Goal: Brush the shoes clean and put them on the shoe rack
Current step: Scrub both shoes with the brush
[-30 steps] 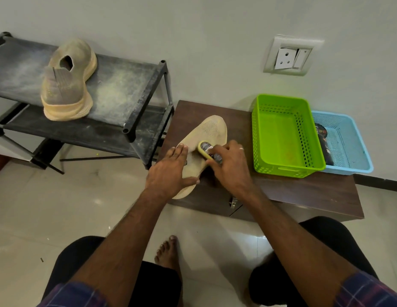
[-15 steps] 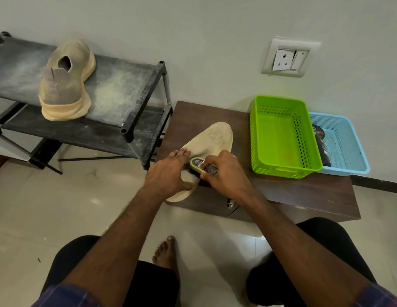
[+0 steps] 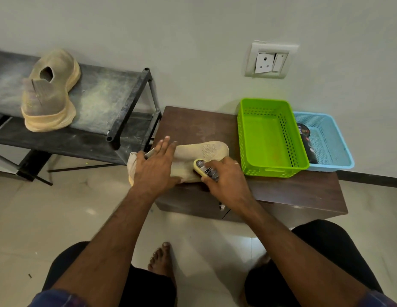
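Since a moment ago the tan knit shoe (image 3: 199, 151) has swung sideways on the brown table (image 3: 292, 191), left hand (image 3: 154, 169) flat on it with fingers spread, right hand (image 3: 226, 180) gripping the one yellow brush (image 3: 205, 170) (label unreadable), second shoe (image 3: 50, 91) sits on the rack (image 3: 117, 103), two baskets beside.

Green basket (image 3: 270, 138) beside blue basket (image 3: 328, 138) — touching.

Pale wall (image 3: 193, 29), glossy tiled floor (image 3: 49, 218), brown cabinet (image 3: 292, 189)
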Motion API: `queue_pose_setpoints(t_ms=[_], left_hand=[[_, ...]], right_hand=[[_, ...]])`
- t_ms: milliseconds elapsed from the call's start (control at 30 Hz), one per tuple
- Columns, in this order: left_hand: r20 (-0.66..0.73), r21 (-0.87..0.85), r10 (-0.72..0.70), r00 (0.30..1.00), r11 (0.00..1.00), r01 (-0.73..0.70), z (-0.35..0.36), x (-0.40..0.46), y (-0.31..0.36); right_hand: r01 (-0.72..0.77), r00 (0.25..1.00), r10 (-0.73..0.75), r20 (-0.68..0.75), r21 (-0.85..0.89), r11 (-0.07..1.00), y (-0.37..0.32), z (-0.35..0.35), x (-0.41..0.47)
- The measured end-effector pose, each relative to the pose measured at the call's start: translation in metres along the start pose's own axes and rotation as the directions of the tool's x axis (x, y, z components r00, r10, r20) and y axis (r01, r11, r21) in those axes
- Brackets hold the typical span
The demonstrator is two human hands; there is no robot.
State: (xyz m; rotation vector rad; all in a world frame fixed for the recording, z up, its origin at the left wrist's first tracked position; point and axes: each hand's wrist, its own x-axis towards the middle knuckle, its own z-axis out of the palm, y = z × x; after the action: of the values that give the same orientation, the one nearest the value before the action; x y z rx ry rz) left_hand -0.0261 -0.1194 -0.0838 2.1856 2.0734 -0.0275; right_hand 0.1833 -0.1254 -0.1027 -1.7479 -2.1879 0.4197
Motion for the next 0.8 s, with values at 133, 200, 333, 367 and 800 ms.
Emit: queue_pose_setpoints(t_ms=[133, 200, 333, 367, 800], left_hand=[[-0.016, 0.075, -0.054, 0.998, 0.996, 0.056, 0.004, -0.002, 0.002], [-0.054, 0.13, -0.039, 0.998, 0.99, 0.046, 0.006, -0.005, 0.009], [-0.071, 0.143, -0.05, 0.996, 0.988, 0.06, 0.008, -0.011, 0.012], [-0.077, 0.153, -0.038, 0.996, 0.987, 0.049, 0.009, -0.012, 0.012], [0.005, 0.194, 0.033, 0.999, 0.981, -0.033, 0.027, -0.021, 0.016]], right_hand=[[-0.049, 0.978, 0.049, -0.203, 0.004, 0.999, 0.006, -0.001, 0.018], [0.014, 0.987, -0.022, -0.159, -0.05, 0.999, 0.0, 0.006, 0.029], [-0.043, 0.988, 0.012, -0.156, -0.192, 0.98, -0.005, 0.014, 0.05], [-0.071, 0.984, 0.031, -0.178, -0.224, 0.972, -0.006, 0.012, 0.054], [-0.074, 0.983, 0.022, -0.181, -0.285, 0.956, 0.0, 0.018, 0.066]])
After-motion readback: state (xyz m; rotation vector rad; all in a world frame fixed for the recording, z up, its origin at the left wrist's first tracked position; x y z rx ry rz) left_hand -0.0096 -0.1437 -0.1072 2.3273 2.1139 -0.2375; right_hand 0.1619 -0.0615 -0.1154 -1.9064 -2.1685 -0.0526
